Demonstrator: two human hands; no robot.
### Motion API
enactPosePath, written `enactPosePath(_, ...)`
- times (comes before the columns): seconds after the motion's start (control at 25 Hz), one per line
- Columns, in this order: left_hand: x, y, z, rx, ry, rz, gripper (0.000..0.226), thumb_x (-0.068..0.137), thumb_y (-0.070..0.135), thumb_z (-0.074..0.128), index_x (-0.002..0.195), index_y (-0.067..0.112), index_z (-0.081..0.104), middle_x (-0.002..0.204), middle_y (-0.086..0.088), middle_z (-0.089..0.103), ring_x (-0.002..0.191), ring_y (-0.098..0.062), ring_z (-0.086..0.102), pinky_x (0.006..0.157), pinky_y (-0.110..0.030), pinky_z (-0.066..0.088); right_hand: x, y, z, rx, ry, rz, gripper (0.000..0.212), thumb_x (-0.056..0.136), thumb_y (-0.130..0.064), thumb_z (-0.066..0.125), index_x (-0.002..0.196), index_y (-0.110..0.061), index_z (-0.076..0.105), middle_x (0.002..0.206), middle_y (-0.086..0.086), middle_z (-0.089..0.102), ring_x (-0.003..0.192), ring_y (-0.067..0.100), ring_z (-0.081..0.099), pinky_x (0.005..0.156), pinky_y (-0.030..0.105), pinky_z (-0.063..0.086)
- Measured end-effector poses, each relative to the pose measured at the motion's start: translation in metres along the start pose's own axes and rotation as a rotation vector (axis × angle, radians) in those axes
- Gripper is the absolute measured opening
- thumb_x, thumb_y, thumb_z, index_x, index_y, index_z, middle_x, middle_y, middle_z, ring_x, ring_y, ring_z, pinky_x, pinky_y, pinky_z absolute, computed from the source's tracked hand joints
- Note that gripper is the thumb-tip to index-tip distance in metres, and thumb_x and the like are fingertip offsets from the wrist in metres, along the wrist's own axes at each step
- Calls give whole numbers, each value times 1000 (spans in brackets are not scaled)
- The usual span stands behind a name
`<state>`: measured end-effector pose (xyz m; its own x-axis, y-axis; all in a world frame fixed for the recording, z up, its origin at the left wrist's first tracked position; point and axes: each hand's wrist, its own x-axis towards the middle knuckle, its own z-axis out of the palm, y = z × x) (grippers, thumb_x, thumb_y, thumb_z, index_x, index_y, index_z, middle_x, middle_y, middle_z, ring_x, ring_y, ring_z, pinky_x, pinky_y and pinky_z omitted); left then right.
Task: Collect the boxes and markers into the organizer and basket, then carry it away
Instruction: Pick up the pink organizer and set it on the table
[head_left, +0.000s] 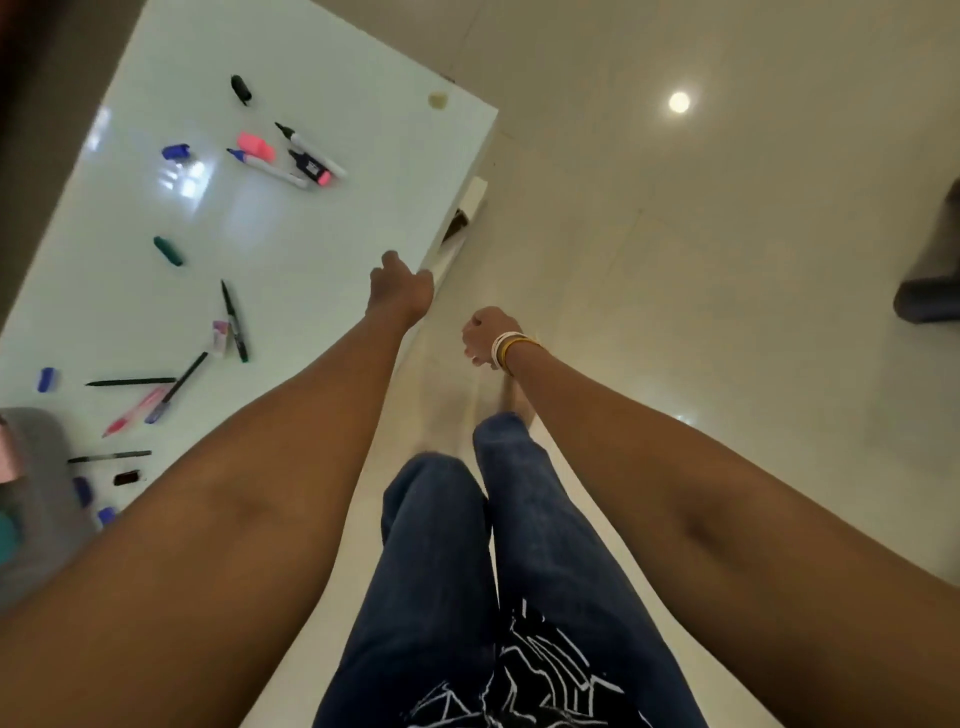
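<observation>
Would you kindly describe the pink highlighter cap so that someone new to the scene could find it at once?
Start at the glossy white table and look to the cluster of markers near its far end. The short, bright pink highlighter cap lies at the top of that cluster, against the blue-tipped white marker. It alone there is a stubby, all-pink piece; its neighbours are long white barrels with dark tips.
</observation>
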<state>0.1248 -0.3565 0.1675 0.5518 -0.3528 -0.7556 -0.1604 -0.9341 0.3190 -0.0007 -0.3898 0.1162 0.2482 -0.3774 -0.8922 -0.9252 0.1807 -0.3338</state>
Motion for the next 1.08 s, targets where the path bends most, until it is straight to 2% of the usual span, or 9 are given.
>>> enactPosePath(0.16,43,13,35,137,159,65,61,97,33,45,149,13,20,157,-16,19,142,-34,29,112,-55,24,80,2,-24,-29,19,29,12,87,-16,50,89,-7,58,105,19,70,100,36,68,89,43,56)
enactPosePath(0.24,71,1,55,244,305,156,68,96,36,46,152,17,14,161,-16,3,148,-33,15,113,-62,17,127,-2,-22,-73,35,33,22,87,-16,50,99,-5,64,103,18,69,98,35,68,88,44,57)
enactPosePath(0.36,110,-26,89,414,425,246,74,94,48,42,155,22,7,163,-14,-2,150,-33,7,110,-67,14,199,-11,-17,-172,-15,10,29,90,-15,50,112,-3,63,104,16,68,95,32,67,76,39,57)
enactPosePath(0.44,132,-42,114,461,466,254,78,91,53,40,155,24,5,163,-13,-1,150,-33,4,111,-69,12,249,-17,-12,-58,-23,33,22,93,-15,48,106,-3,61,107,16,70,96,31,70,74,37,58)
enactPosePath(0.56,150,-54,137,515,601,239,81,87,57,37,155,24,6,162,-13,6,150,-35,8,110,-69,12,312,-24,-3,291,61,159,32,94,-22,50,120,-3,51,115,14,67,84,29,71,49,30,52)
enactPosePath(0.68,163,-57,148,535,747,246,79,86,58,36,154,21,17,160,-11,21,147,-38,21,109,-67,19,361,-32,5,596,117,234,48,93,-25,54,132,-9,32,113,17,58,68,31,67,56,41,59)
enactPosePath(0.8,170,-63,156,580,853,271,76,87,58,33,153,21,23,158,-11,28,144,-39,27,109,-64,22,394,-32,16,687,116,207,49,92,-15,46,137,-12,29,113,21,57,59,31,64,62,42,60)
enactPosePath(0.96,168,-64,155,635,870,270,75,87,57,34,152,21,25,157,-11,29,143,-39,29,110,-63,24,400,-18,23,760,152,189,18,93,-8,43,111,-11,43,114,26,64,78,37,70,58,44,61)
enactPosePath(1.08,154,-57,147,606,748,220,78,86,56,37,154,22,18,160,-10,20,147,-38,19,112,-64,16,365,10,17,757,191,226,15,91,-5,51,103,-12,49,113,25,64,85,39,70,58,45,60)
